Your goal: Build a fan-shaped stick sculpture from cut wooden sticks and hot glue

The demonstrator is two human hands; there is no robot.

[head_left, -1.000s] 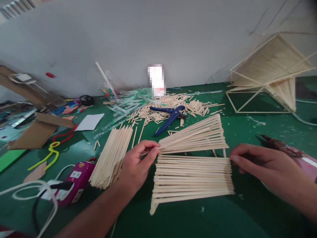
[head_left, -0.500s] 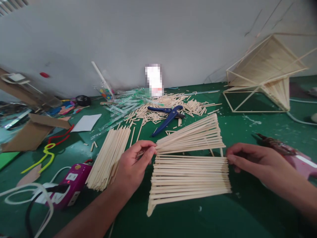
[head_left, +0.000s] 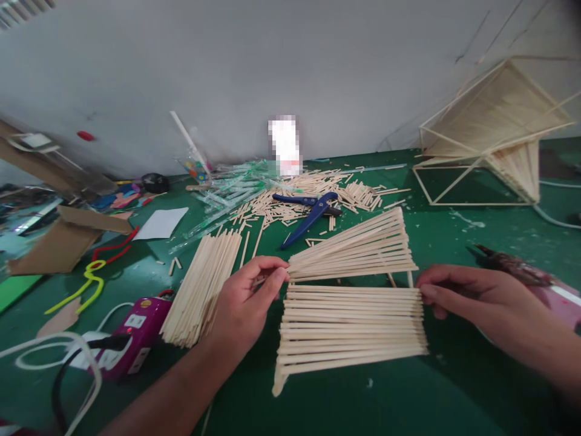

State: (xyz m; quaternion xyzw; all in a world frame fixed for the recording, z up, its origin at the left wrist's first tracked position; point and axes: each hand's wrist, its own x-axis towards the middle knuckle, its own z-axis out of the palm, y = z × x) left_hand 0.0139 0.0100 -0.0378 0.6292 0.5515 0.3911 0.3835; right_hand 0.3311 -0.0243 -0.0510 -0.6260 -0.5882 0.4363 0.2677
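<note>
A panel of thin wooden sticks (head_left: 349, 324) glued side by side lies on the green table (head_left: 408, 399), with a second fanned layer rising from its far edge. My left hand (head_left: 247, 303) pinches the left end of the topmost stick, fingers closed. At the right end of that same stick, my right hand (head_left: 472, 297) presses with closed fingers. A pink glue gun (head_left: 526, 275) lies just behind my right hand.
A loose bundle of long sticks (head_left: 204, 284) lies left of my left hand. Blue cutters (head_left: 311, 215) rest among short stick offcuts. A stick-built frame model (head_left: 490, 133) stands back right. A magenta power strip (head_left: 134, 336) with cables, cardboard and pipe cleaners crowd the left.
Both hands keep their hold on the stick's ends. Only the view has swayed slightly.
</note>
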